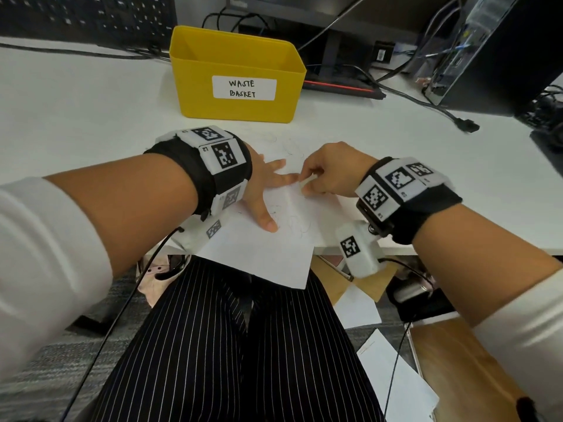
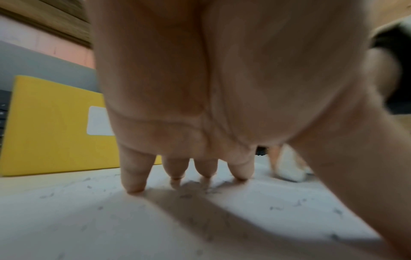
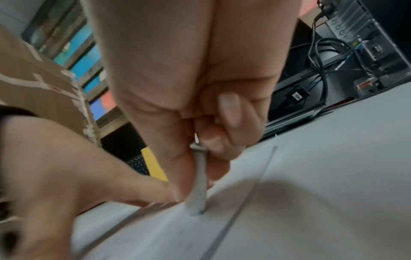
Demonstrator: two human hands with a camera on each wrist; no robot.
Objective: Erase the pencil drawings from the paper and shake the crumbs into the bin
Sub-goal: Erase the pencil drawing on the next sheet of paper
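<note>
A white sheet of paper with faint pencil scribbles lies on the desk, its near corner hanging over the edge. My left hand presses flat on it with fingers spread; the left wrist view shows the fingertips on the paper among grey eraser crumbs. My right hand pinches a white eraser upright, its tip on the paper beside my left fingers. The same eraser shows past my left palm. A yellow bin labelled "WASTE BASKET" stands just behind the sheet.
A keyboard sits at the back left. A monitor stand, a computer tower and loose cables crowd the back right. Below the desk edge are my striped trousers, scattered papers and cardboard.
</note>
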